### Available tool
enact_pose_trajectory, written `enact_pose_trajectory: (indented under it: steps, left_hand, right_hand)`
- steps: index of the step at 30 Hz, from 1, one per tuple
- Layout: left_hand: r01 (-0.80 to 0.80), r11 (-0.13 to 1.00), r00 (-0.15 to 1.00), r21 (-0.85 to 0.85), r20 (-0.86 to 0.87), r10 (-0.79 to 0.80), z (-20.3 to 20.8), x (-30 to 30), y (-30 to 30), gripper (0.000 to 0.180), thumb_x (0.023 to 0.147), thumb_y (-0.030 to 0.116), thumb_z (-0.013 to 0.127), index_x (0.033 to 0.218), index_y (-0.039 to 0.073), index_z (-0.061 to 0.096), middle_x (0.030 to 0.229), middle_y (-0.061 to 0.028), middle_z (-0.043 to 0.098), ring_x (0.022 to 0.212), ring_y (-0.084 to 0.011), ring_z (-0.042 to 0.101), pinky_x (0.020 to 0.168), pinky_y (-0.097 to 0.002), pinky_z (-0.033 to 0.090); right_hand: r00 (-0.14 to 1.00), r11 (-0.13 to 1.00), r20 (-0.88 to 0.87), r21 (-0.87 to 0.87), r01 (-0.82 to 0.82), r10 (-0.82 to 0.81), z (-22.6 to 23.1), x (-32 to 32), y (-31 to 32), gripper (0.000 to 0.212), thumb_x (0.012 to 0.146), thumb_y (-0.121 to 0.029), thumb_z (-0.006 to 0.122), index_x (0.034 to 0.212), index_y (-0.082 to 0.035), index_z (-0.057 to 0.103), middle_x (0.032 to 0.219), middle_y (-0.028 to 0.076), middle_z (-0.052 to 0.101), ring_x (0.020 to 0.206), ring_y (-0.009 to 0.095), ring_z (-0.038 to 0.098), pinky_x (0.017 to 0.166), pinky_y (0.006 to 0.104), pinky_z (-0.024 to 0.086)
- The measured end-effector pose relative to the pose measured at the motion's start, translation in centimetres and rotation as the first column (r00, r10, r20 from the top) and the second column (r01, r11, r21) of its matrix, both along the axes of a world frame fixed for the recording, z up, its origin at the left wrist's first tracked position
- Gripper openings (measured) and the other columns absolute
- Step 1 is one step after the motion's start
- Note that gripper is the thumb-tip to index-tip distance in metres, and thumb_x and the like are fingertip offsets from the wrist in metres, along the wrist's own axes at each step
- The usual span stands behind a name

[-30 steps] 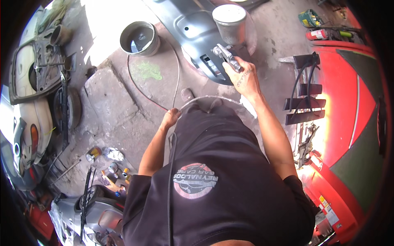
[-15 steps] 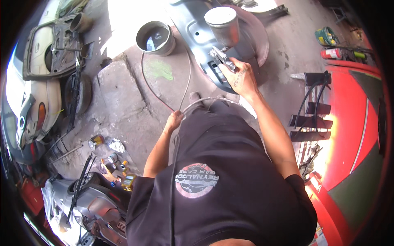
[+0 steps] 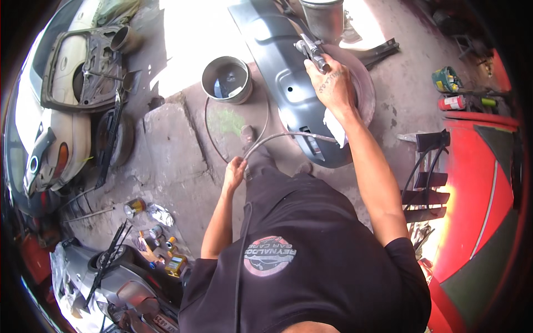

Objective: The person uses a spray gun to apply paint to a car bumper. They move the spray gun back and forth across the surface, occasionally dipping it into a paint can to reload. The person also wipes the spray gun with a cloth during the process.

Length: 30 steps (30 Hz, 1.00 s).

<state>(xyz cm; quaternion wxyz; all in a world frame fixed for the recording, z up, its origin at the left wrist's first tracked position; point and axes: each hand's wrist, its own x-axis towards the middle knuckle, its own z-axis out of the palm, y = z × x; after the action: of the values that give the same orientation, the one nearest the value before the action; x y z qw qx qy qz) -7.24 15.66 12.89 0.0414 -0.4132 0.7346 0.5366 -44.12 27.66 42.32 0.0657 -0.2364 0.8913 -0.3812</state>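
My right hand (image 3: pixel 333 89) is closed around the handle of a metal spray gun (image 3: pixel 312 53), held over a long, glossy grey car panel (image 3: pixel 288 83). A large metal cup (image 3: pixel 325 22) sits at the gun's far end and is cut off by the top edge. Lower left, my left hand (image 3: pixel 236 169) grips a thin air hose (image 3: pixel 288 134). One stretch of it loops toward a bucket; another arcs right across the panel's near end. Beside my right wrist hangs a white cloth (image 3: pixel 335 127). My right fingertips are partly hidden behind the gun.
The panel lies over a round reddish support (image 3: pixel 363 83). A bucket of dark liquid (image 3: pixel 226 79) stands left of it on the concrete floor (image 3: pixel 172 139). A car door frame (image 3: pixel 83 66) and a pale car are at the left, a red car panel (image 3: pixel 477 183) at the right.
My right hand has carried the spray gun and its cup away from me along the panel, up and slightly right. My body has stepped and the view shifted; the left hand still grips the hose.
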Motion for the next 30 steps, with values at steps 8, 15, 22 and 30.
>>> enact_pose_trajectory:
  steps: [8, 15, 22, 30]
  left_hand:
    - [0.248, 0.968, 0.966, 0.037, 0.065, -0.25, -1.5, -2.5, -11.7, 0.036, 0.097, 0.028, 0.064, 0.113, -0.003, 0.069, 0.099, -0.0259, 0.074, 0.098, -0.0389, 0.072, 0.087, -0.0446, 0.055]
    - [0.367, 0.924, 0.923, 0.11, 0.084, -0.376, -1.5, -4.4, -19.7, 0.037, 0.095, 0.025, 0.066, 0.116, -0.006, 0.069, 0.101, -0.0251, 0.075, 0.099, -0.0341, 0.074, 0.088, -0.0413, 0.055]
    - [0.425, 0.885, 0.899, 0.189, 0.03, -0.437, -1.8, -6.3, -21.3, 0.036, 0.096, 0.024, 0.065, 0.115, -0.007, 0.068, 0.102, -0.0256, 0.075, 0.101, -0.034, 0.074, 0.088, -0.0411, 0.055]
    - [0.494, 0.851, 0.862, 0.181, 0.031, -0.506, -2.4, -6.1, -23.3, 0.034, 0.094, 0.022, 0.065, 0.112, -0.006, 0.069, 0.099, -0.0249, 0.075, 0.099, -0.0348, 0.074, 0.087, -0.0422, 0.056]
  right_hand:
    - [0.999, 0.993, 0.035, 0.114, 0.02, -0.024, -2.3, -0.8, -9.8, 0.029, 0.093, -0.034, 0.068, 0.101, -0.006, 0.073, 0.079, 0.021, 0.071, 0.081, 0.04, 0.072, 0.076, 0.0468, 0.054]
    - [0.991, 0.985, 0.103, 0.159, 0.07, -0.087, -0.9, -0.1, -14.4, 0.029, 0.093, -0.032, 0.07, 0.097, -0.003, 0.072, 0.072, 0.018, 0.07, 0.073, 0.035, 0.073, 0.073, 0.0433, 0.054]
    - [0.979, 0.955, 0.004, 0.221, 0.196, -0.202, -0.8, -1.9, -17.6, 0.031, 0.094, -0.032, 0.072, 0.098, -0.001, 0.072, 0.072, 0.018, 0.068, 0.068, 0.034, 0.069, 0.066, 0.043, 0.052]
    - [0.98, 0.974, 0.149, 0.207, 0.096, -0.129, -0.5, -0.5, -19.0, 0.032, 0.092, -0.034, 0.07, 0.099, -0.002, 0.072, 0.078, 0.021, 0.07, 0.08, 0.039, 0.072, 0.076, 0.0453, 0.054]
